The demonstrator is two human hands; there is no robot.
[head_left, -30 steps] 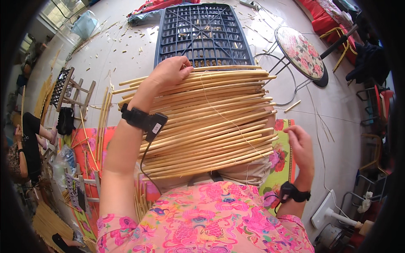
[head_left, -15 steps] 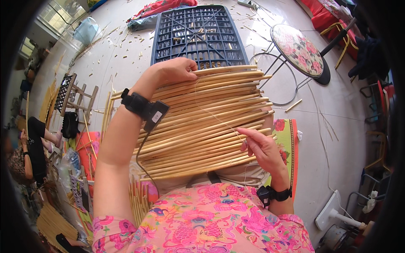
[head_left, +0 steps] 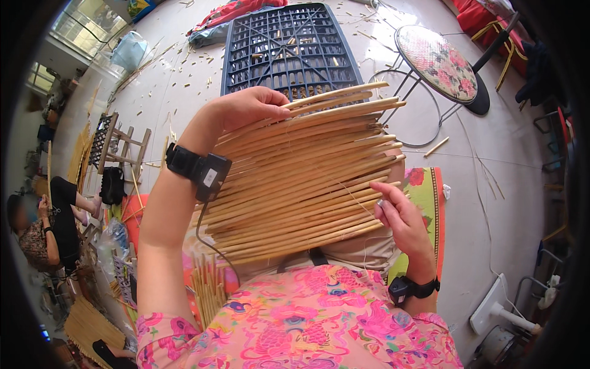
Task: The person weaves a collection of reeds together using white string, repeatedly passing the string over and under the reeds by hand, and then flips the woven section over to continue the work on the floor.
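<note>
A loosely threaded mat of pale wooden rods (head_left: pixel 307 178) lies across my lap. My left hand (head_left: pixel 258 104) is closed on the rods at its far edge, fingertips partly hidden behind them. Over the mat's right end is my right hand (head_left: pixel 399 218), fingers bent, with a small metallic item (head_left: pixel 382 203) at the fingertips. A thin thread (head_left: pixel 353 198) runs across the rods to these fingers; whether they grip it is hard to tell. More loose rods (head_left: pixel 209 289) stand at my lap's left side.
A dark plastic crate (head_left: pixel 289 55) with short stick pieces lies ahead. A floral round stool (head_left: pixel 436 61) and wire hoop stand right of it. A wooden stool (head_left: pixel 123 144), piled rods and a seated person (head_left: pixel 40 237) are at left. A white pedestal (head_left: pixel 491 307) lies right.
My right hand has come up and inward from beside the mat to over its right end, where the thread reaches it. The top rods now tilt higher at their right ends.
</note>
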